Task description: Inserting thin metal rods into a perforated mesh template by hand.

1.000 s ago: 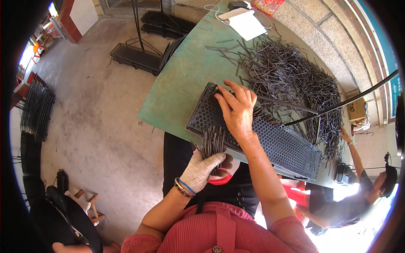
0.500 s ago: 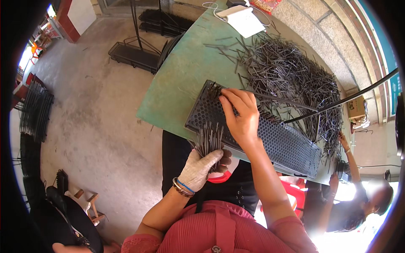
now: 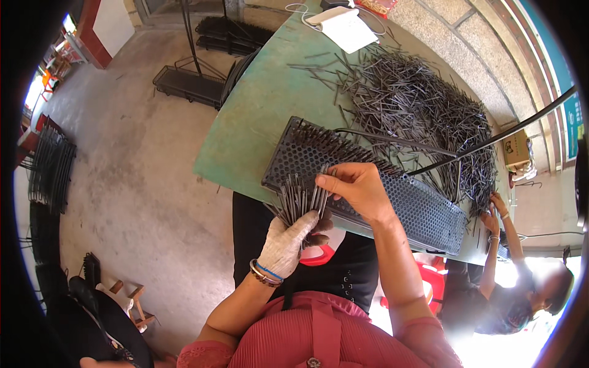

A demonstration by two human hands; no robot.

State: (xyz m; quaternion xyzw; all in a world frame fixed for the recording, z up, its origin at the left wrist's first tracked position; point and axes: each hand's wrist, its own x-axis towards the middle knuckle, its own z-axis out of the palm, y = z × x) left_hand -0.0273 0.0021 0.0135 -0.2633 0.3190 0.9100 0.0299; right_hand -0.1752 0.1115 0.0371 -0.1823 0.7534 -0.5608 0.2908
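My left hand point(image 3: 286, 245), in a pale glove with dark fingertips, is closed around a bundle of thin black rods point(image 3: 293, 197) that stand roughly upright. At the top of this bundle my bare right hand point(image 3: 359, 187) pinches one or more of the rods between thumb and fingers. Just beyond both hands lies a long black perforated panel point(image 3: 423, 211) with rows of round holes. Short dark rods point(image 3: 343, 147) stand in the holes along its far edge, from the left end to about the middle.
A large heap of loose black rods point(image 3: 423, 104) covers the far side of the green table point(image 3: 245, 116). Black metal bars point(image 3: 491, 149) cross above the panel. A white sheet point(image 3: 350, 30) lies at the back. At right, a co-worker's hands point(image 3: 494, 214) reach to the heap.
My right hand has come back from the panel's far left edge to the bundle in my left hand. The co-worker's lower hand has risen toward the heap.
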